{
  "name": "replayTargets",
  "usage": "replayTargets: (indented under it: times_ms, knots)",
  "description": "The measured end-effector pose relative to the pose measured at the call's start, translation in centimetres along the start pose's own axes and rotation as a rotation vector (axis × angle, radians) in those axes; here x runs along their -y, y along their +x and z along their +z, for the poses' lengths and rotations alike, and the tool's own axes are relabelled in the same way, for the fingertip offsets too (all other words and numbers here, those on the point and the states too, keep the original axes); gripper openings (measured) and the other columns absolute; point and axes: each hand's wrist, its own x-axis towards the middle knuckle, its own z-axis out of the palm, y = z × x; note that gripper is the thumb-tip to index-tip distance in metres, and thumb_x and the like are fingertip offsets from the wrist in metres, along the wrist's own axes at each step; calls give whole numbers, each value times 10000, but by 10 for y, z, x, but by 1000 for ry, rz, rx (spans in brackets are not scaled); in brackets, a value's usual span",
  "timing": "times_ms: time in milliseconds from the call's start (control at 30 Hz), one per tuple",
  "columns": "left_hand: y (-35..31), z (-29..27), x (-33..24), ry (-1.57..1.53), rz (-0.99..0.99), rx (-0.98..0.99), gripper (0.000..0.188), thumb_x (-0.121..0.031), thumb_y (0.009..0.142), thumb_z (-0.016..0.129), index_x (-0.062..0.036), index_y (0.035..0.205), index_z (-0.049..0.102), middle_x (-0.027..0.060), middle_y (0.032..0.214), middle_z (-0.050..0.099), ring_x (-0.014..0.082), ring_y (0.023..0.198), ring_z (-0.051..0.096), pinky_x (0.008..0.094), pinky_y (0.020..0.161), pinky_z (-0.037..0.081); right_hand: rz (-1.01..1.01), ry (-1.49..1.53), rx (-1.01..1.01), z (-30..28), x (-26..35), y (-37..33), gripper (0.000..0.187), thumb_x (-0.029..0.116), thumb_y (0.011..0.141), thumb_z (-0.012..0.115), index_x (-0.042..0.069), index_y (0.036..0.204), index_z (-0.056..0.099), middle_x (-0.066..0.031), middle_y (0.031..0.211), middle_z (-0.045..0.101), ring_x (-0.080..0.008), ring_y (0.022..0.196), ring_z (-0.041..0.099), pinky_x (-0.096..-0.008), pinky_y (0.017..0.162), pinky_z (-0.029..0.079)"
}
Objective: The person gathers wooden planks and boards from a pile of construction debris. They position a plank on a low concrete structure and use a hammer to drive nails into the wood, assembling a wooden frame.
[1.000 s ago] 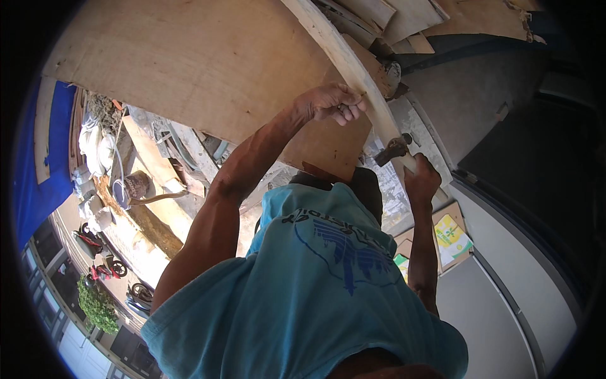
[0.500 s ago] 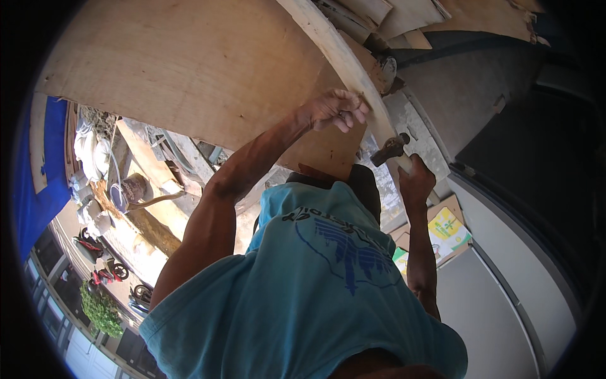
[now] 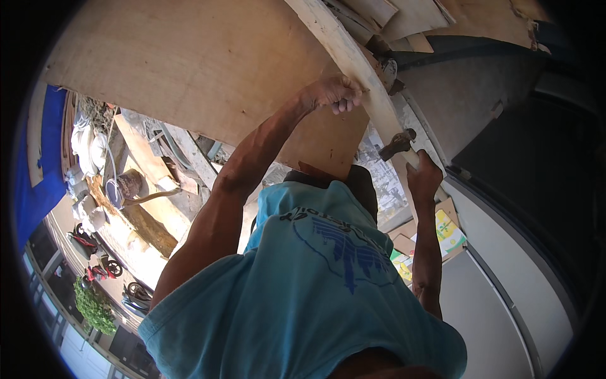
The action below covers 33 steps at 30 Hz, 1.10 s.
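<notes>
My left hand [image 3: 336, 93] is closed in a pinch at the edge of a long pale wooden batten [image 3: 353, 57]. What its fingertips hold, if anything, is too small to make out. Under that hand lies a broad plywood sheet [image 3: 189, 60], with the batten along its right side. My right hand [image 3: 425, 178] is wrapped round the handle of a hammer [image 3: 398, 144]. The hammer's dark metal head hangs over the lower part of the batten, apart from the left hand; whether it touches the wood I cannot tell.
A dark bucket [image 3: 129, 184] and scrap boards [image 3: 148, 148] lie at the left, near a blue tarp [image 3: 41, 164]. Wood offcuts [image 3: 416, 16] are piled at the top right. A grey-white panel [image 3: 480, 303] and a cardboard box [image 3: 447, 211] stand at the right.
My left fingers have drawn together from a looser spread and shifted slightly up along the batten. The hammer stays over the batten, with its head turned slightly.
</notes>
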Motion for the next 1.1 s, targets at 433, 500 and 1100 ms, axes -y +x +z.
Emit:
replayTargets:
  times_ms: [433, 500, 1100]
  knots:
    - [-25, 11, -41, 317, 13, -97, 284, -272, 959, 539, -58, 783, 603, -3, 620, 531, 79, 516, 523, 230, 450, 422, -6, -6, 14, -8, -3, -2, 346, 152, 685, 768, 89, 967, 578, -120, 840, 654, -328, 786, 660, -442, 668, 508]
    - [-22, 36, -9, 83, 144, -178, 259, -262, 950, 555, -69, 784, 603, -8, 623, 526, 78, 519, 516, 234, 453, 424, 21, -30, 16, -9, -3, 2, 350, 152, 681, 770, 89, 968, 578, -116, 854, 652, -325, 796, 658, -441, 673, 508]
    - [-173, 47, 11, -140, 61, -290, 230, -221, 922, 617, -12, 852, 682, 41, 633, 619, 90, 487, 565, 234, 455, 471, -2, -59, 2, -10, -22, 10, 347, 98, 683, 777, 47, 986, 615, -205, 846, 665, -402, 788, 657, -449, 663, 507]
